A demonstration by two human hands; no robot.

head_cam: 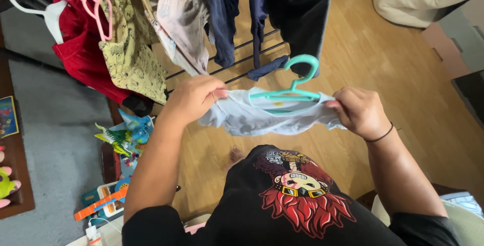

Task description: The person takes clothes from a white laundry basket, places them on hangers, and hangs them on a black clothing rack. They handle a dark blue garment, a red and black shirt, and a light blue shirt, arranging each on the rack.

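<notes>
Both hands, left hand (pixel 194 97) and right hand (pixel 359 111), pinch a pale blue shirt (pixel 262 119) already threaded on its teal hanger (pixel 292 87), not yet hung on the drying rack (pixel 242 57) ahead.

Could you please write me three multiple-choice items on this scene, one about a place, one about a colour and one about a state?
1. Where does the red garment hang?
A. On the rack, left
B. On the floor
C. In the left hand

2. What colour is the hanger in the pale shirt?
A. Pink
B. Teal
C. White

3. How is the pale shirt held?
A. By one hand
B. Folded flat
C. Stretched between both hands

Answers: 1 A, it hangs at the rack's left end; 2 B, its hook is teal; 3 C, the left hand and right hand each pinch a shoulder.
</notes>
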